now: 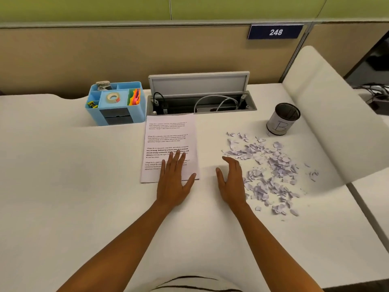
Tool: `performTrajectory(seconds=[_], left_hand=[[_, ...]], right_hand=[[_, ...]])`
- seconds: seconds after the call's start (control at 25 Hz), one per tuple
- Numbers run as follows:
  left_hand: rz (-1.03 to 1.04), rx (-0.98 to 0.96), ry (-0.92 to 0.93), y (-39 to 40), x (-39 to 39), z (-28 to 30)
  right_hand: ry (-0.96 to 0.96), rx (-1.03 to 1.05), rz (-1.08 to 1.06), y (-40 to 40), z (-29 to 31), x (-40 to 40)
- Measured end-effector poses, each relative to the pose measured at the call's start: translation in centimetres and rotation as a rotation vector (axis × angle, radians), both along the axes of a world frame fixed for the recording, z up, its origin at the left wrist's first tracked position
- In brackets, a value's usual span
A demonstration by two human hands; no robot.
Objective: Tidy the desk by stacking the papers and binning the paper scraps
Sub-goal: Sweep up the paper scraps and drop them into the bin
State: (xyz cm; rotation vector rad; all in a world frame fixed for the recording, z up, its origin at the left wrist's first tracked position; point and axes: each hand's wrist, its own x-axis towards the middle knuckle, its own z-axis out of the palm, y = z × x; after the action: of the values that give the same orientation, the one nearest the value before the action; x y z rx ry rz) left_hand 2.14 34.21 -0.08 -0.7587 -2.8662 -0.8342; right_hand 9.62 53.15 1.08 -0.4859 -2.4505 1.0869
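Note:
A neat stack of printed papers [168,138] lies on the white desk [63,165], just in front of the cable hatch. My left hand [174,182] lies flat on the stack's lower right corner, fingers straight. Just right of the stack, my right hand [231,182] is held open on its edge, palm facing left, at the left border of a wide scatter of torn white paper scraps [271,165]. A small mesh bin [283,119] with a white label stands upright behind the scraps at the right.
A blue desk organiser [115,104] with tape, a stapler and coloured tabs sits back left of the papers. The cable hatch [200,98] stands open with cables inside. A white curved divider [328,114] rises at the right. A beige partition backs the desk.

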Motion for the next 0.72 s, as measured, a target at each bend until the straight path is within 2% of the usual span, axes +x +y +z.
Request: performTrajectory(seconds=[0.2,0.32,0.4,0.52,0.6,0.72], left_hand=[[0.011,0.097,-0.104,7.4,1.6,-0.8],[-0.017,0.088,-0.147,11.5,2.4,-1.5],[-0.029,0.073,-0.177,14.0,2.6,-1.8],[0.003,0.047,-0.175,16.4,2.3,-2.0],[0.048,0.040,-0.168,17.1,1.9,-2.2],[0.088,0.011,-0.141,17.2,1.5,-2.6]], right_hand=[[-0.017,-0.007,-0.109,8.5,0.9,-0.2],[-0.046,0.037,-0.358,14.3,0.8,1.1],[-0.161,0.084,-0.543,17.9,0.4,2.5],[-0.450,0.018,-0.711,22.0,-0.2,4.1],[-0.512,-0.064,-0.715,23.3,-0.6,4.5],[-0.470,-0.101,-0.617,23.4,-0.9,3.7]])
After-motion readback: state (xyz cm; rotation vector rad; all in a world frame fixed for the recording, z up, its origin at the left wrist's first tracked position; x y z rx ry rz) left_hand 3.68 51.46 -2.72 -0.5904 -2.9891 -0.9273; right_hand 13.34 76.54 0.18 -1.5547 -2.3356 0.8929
